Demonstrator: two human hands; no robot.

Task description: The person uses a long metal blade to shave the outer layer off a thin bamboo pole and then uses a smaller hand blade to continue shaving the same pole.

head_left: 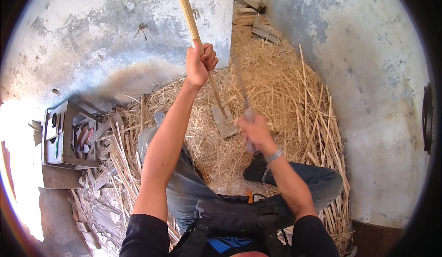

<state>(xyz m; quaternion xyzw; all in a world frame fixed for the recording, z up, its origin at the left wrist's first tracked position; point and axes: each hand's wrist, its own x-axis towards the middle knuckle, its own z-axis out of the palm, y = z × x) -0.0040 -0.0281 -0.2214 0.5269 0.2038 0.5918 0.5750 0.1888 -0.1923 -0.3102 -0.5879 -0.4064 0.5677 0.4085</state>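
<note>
My left hand (201,66) is wrapped round a long pale bamboo strip (187,10). The strip stands slightly tilted, its lower end meeting a flat block (225,126) on the ground between my legs. To the right of the strip, my right hand (258,133) is closed on the handle of a long-bladed knife (242,84). Motion smears the blade, which points up and away from me, apart from the strip. Its exact shape cannot be made out.
Straw-like shavings (271,82) cover the floor around my folded legs. Long thin strips (317,119) lie along the right wall. A wooden box (69,135) with small tools stands at the left, and wood pieces (264,29) are heaped in the far corner.
</note>
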